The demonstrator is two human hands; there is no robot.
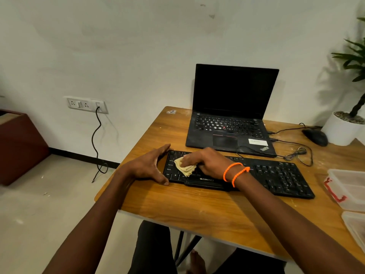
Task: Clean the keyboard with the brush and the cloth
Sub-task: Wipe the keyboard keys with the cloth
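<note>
wooden desk (pixel 197 210) against a pale wall. my right hand (pixel 205 162) presses a soft, crumpled cloth (pixel 184 168) onto the left end of the black keyboard (pixel 276 175), fingers curled over it. my left hand (pixel 150 167) lies open, thumb and fingers bracing the keyboard's left edge. the cloth looks light and limp, best bunched under fingertips; the keyboard looks light and likely to slide. behind sits an open laptop (pixel 233 107); cables (pixel 296 153), a mouse (pixel 316 136), plastic boxes (pixel 349 186) crowd the right. no brush visible.
</note>
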